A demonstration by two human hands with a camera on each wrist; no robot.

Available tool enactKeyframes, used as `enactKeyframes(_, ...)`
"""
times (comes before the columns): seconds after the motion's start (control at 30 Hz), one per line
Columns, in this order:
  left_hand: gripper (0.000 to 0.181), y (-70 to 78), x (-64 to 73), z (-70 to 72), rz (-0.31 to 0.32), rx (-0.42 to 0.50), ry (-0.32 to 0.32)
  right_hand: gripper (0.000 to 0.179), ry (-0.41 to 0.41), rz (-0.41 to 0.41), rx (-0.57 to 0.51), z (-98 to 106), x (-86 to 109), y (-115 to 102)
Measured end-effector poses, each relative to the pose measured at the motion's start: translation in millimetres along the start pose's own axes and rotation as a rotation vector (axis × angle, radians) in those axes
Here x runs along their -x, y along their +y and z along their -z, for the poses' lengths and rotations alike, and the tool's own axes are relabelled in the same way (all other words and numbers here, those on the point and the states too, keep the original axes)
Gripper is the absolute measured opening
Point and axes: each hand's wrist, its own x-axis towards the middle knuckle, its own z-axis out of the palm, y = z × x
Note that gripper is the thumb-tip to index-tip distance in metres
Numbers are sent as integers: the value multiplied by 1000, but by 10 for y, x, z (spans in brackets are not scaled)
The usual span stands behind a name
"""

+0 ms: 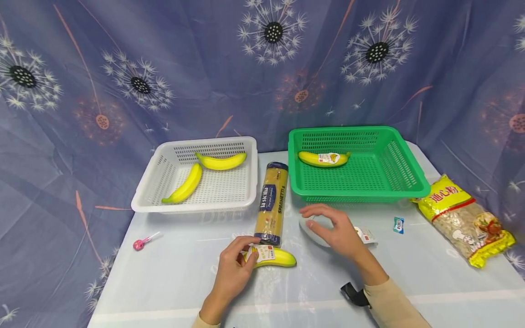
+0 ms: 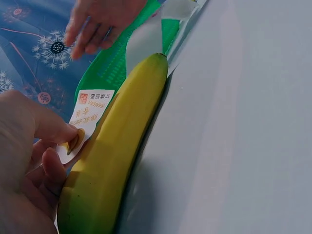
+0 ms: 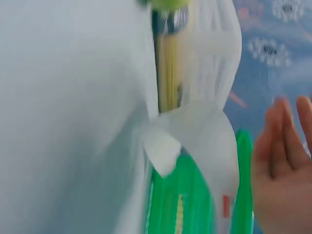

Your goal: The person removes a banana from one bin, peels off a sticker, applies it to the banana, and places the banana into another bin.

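Label [image 2: 89, 111] overhang (left-wrist view only) is pinched by left hand [image 1: 235, 265]; banana [image 1: 283, 258] laid crosswise, tip right; right hand [image 1: 341, 233], fingers apart.

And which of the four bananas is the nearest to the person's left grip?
The banana on the table, whose label the left grip pinches. The other three lie farther away: two in the white basket, one in the green basket.

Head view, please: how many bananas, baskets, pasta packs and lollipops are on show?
Bananas: 4 (two in the white basket, one in the green basket, one by the left hand)
Baskets: 2
Pasta packs: 2
Lollipops: 1
Total: 9
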Motion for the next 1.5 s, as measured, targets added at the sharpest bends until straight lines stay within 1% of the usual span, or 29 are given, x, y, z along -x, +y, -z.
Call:
enactKeyframes(0.03, 46, -2, 3, 4, 4, -1, 0, 16, -32, -28, -50, -69, -6, -49)
enactKeyframes(0.1, 45, -7, 7, 9, 5, -3, 4, 15, -121, -84, -74, -225, -16, -117)
enactKeyframes(0.2, 45, -15, 9, 9, -11, 3, 4, 19, -247, -177, -29, -462, -12, -171)
enactKeyframes(0.27, 45, -18, 8, 6, -24, 11, 5, 20, -299, -206, 0, -598, -3, -185)
enactKeyframes(0.3, 46, -19, 8, 5, -32, 14, 6, 19, -309, -214, 9, -656, 3, -189)
enactKeyframes(0.4, 47, -21, 10, -1, -43, 16, 10, 12, -292, -225, 26, -779, 16, -192)
enactKeyframes(0.47, 47, -25, 12, -6, -48, 16, 12, 8, -271, -230, 13, -819, 23, -195)
enactKeyframes(0.57, 47, -28, 17, -8, -46, 13, 14, 5, -258, -239, -17, -837, 32, -187)
enactKeyframes(0.7, 46, -39, 21, -17, -24, 2, 20, 6, -273, -254, -66, -826, 37, -179)
enactKeyframes(0.8, 45, -179, 43, -55, -8, -8, 19, 2, -278, -265, -99, -820, 39, -191)
enactKeyframes(0.93, 39, -390, 74, -70, 20, -8, 4, 4, -274, -291, -133, -794, 25, -280)
enactKeyframes(1.03, 31, -422, 73, -25, 48, -20, 5, 3, -270, -314, -157, -751, -2, -393)
enactKeyframes(1.13, 22, -432, 79, 21, 60, -77, 20, 5, -275, -324, -164, -721, -21, -458)
enactKeyframes(1.23, 14, -453, 107, 56, 69, -130, 16, 4, -293, -320, -149, -741, -16, -408)
enactKeyframes(1.3, 12, -474, 137, 67, 79, -138, -5, 4, -300, -312, -140, -772, -5, -335)
enactKeyframes(1.4, 11, -499, 191, 67, 110, -104, -44, 4, -304, -300, -132, -812, 14, -236)
enactKeyframes(1.5, 9, -494, 229, 56, 155, -22, -53, 5, -301, -293, -114, -832, 26, -193)
